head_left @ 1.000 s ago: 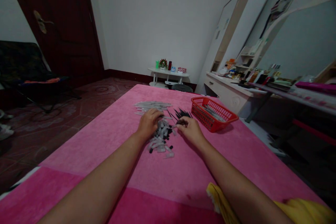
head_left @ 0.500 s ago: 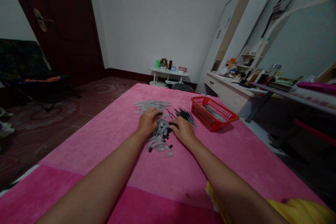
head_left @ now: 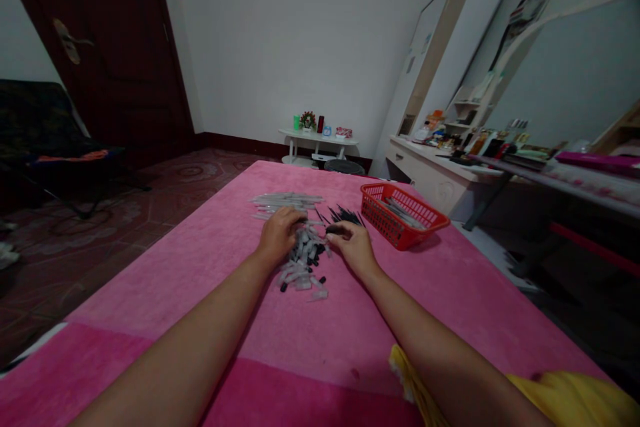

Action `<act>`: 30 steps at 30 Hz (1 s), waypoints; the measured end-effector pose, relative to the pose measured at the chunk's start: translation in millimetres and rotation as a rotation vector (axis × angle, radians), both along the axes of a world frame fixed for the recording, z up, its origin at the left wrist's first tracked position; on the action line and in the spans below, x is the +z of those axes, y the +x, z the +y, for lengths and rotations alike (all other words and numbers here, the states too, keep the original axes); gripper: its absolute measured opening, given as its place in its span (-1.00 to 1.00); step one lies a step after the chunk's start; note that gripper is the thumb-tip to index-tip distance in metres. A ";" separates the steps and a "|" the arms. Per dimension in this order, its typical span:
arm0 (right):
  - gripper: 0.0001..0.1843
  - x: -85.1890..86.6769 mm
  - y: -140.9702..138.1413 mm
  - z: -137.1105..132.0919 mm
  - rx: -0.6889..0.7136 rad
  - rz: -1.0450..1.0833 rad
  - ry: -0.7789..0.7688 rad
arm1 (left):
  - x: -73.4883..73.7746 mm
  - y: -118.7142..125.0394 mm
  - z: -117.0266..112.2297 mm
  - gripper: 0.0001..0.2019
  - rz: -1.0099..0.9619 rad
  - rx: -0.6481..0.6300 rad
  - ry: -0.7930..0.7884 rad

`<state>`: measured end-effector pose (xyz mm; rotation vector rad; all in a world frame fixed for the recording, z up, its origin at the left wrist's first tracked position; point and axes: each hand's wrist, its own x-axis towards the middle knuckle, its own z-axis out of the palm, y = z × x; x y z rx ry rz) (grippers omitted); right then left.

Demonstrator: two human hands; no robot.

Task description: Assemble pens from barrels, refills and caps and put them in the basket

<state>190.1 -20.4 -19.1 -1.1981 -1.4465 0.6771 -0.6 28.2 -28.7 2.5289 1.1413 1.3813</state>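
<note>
Head view: both bare hands work close together over a pink blanket (head_left: 310, 333), with a loose heap of small clear and black caps (head_left: 303, 257) between and in front of them. The left hand (head_left: 277, 235) is at the heap's left edge, back of the hand up, its fingers bent and close together with the tips pointing toward the right hand. Whether they grip anything cannot be told, since the hand hides their undersides; a pale, slender piece (head_left: 315, 222) shows just beyond the tips. The right hand (head_left: 356, 248) is on the other side of the heap, its fingers curled in toward the thumb with only a narrow gap left. A dark patch shows at these fingertips, but it is too small and dim to tell whether it is a held piece or shadow.

The heap lies nearest the left fingers and spreads toward the wearer, a few caps scattered at its near end. Past the left hand, clear pen barrels (head_left: 287, 200) lie side by side, roughly crosswise. Slim black pointed pieces (head_left: 346, 215) are bunched just beyond the right fingers. Farther right, apart from the right hand, a red slotted basket (head_left: 383, 219) contains several greyish sticks (head_left: 404, 212). Yellow cloth (head_left: 570, 395) lies by the right forearm.
</note>
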 end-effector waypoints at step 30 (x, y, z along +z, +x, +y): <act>-0.92 -3.2 6.6 -1.1 -0.154 -0.368 0.166 | 3.6 3.3 -6.6 -0.79 0.164 -0.053 0.032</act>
